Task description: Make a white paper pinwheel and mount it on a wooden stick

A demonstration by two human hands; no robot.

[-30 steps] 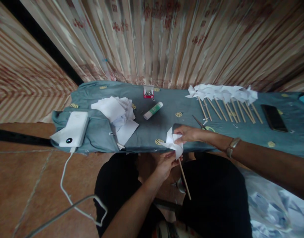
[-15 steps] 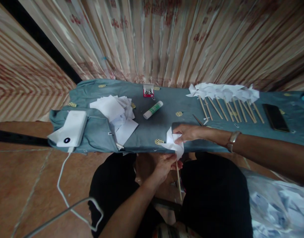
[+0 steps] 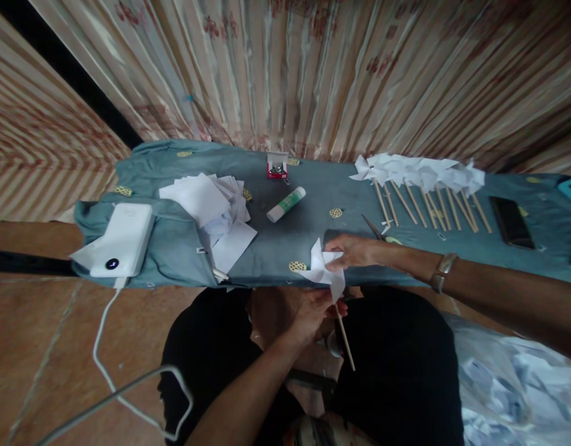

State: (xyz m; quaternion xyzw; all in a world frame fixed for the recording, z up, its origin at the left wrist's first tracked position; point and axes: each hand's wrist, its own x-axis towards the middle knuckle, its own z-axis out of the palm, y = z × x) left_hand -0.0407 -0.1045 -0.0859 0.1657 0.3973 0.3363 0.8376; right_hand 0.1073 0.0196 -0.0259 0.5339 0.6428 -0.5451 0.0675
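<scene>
A white paper pinwheel (image 3: 326, 267) on a wooden stick (image 3: 345, 341) is between my hands at the front edge of the cloth-covered table. My left hand (image 3: 313, 314) is closed around the top of the stick, just under the paper blades. My right hand (image 3: 348, 251) pinches a paper blade from above, thumb and fingers pressed on it. Beyond my right wrist lie scissors (image 3: 374, 227), partly hidden. Finished-looking pinwheels (image 3: 420, 173) lie in an overlapping row at the back right, their sticks pointing toward me.
White paper sheets (image 3: 206, 201) are piled on the left, beside a white power bank (image 3: 122, 241) with a cable. A glue stick (image 3: 286, 205) and a small red box of metal pins (image 3: 278, 167) lie mid-table. A black phone (image 3: 511, 222) is at right; a plastic bag (image 3: 513, 384) of paper stands below.
The stick's lower end has swung to the right. Both hands keep their hold on the pinwheel, and the camera view has shifted slightly.
</scene>
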